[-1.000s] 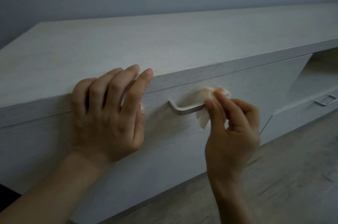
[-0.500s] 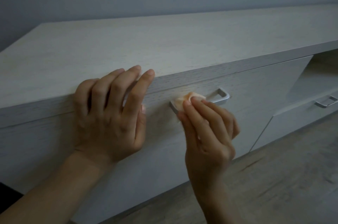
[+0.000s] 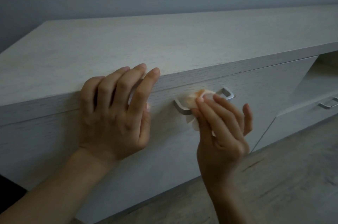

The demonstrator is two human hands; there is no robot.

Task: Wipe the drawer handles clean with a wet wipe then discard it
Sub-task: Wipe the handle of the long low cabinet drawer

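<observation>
- Wipe [image 3: 193,100] is pinched by R hand [image 3: 221,132] and pressed onto handle [image 3: 228,94], mid-bar.
- L hand [image 3: 113,112] is laid flat, fingers spread, on cabinet [image 3: 182,44] front edge, left of handle.
- 2nd handle [image 3: 329,104] is seen far right.

Two hands: left hand [image 3: 113,114], right hand [image 3: 221,132]. Two handles: near handle [image 3: 228,95], far handle [image 3: 328,105] (at view's edge). One wipe [image 3: 191,100].

Dim, bluish light; soft shadows; slightly soft focus; mild wide-angle bending
</observation>
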